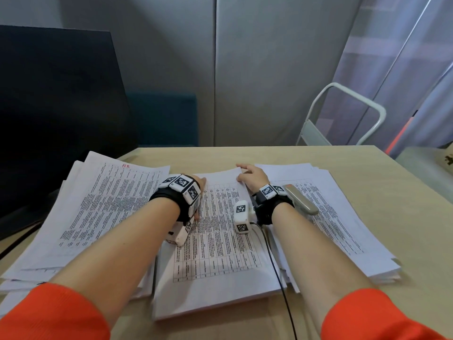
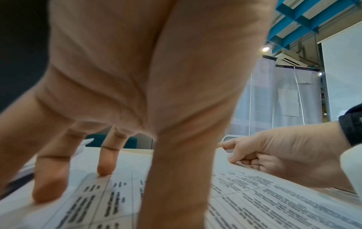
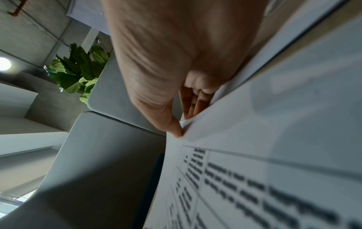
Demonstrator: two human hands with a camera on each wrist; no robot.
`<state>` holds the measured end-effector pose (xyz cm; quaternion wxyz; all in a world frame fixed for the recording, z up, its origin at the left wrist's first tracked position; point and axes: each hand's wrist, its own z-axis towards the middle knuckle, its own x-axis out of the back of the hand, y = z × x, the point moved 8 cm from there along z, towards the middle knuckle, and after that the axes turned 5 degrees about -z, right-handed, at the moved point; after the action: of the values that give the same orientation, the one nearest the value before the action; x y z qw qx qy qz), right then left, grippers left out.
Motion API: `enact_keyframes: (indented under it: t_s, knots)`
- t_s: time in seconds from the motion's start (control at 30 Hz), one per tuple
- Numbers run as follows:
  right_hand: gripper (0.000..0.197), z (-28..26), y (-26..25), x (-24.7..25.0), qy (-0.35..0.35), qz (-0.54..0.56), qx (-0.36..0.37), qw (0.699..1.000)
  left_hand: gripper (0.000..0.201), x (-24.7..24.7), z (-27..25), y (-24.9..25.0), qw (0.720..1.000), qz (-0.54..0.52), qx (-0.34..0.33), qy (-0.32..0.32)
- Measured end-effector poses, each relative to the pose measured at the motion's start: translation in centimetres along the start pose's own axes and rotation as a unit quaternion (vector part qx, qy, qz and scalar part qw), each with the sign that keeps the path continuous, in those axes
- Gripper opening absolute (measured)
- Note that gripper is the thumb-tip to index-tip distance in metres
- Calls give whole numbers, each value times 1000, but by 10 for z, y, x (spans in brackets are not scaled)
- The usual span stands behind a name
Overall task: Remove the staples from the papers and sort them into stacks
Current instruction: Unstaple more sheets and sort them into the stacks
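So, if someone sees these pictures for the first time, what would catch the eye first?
Probably the two bare forearms in orange sleeves reaching over three stacks of printed papers on the wooden desk. The left hand presses its straight fingers on the middle stack, while the right hand pinches that stack's far right corner. A grey staple remover lies on the right stack.
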<state>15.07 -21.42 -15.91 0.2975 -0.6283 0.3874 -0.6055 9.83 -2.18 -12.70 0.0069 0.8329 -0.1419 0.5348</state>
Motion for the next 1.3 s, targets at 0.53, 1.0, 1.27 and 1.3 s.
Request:
enact_keyframes:
  t_s: [0.53, 1.0, 1.27, 1.3]
  knots:
    - [44, -1, 3, 1, 19, 55, 8, 998, 114, 3, -6, 1, 1000, -10, 4, -10]
    - [43, 1, 0, 2, 20, -14, 31, 999, 107, 4, -14, 0, 999, -34, 19, -17]
    - [37, 0, 2, 4, 26, -13, 20, 999, 122, -2, -15, -3, 998, -51, 35, -5]
    - [37, 1, 2, 3, 25, -8, 20, 999, 123, -2, -15, -4, 998, -54, 39, -2]
